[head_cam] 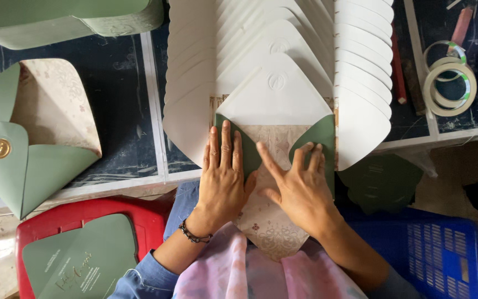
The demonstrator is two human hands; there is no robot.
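Observation:
An unfolded green envelope with a beige patterned lining (276,145) lies in front of me on fanned cream envelope blanks (272,72). My left hand (223,177) lies flat on the envelope's left green flap (250,152), fingers together. My right hand (297,185) presses its fingertips on the right green flap (322,135), with the index finger stretched across the lining. Neither hand grips anything.
A finished green envelope with a gold seal (12,160) lies at left. Green cards sit on a red stool (139,218). A blue crate (443,254) stands at right. Tape rolls (449,83) and a red stick (397,66) lie on the dark table.

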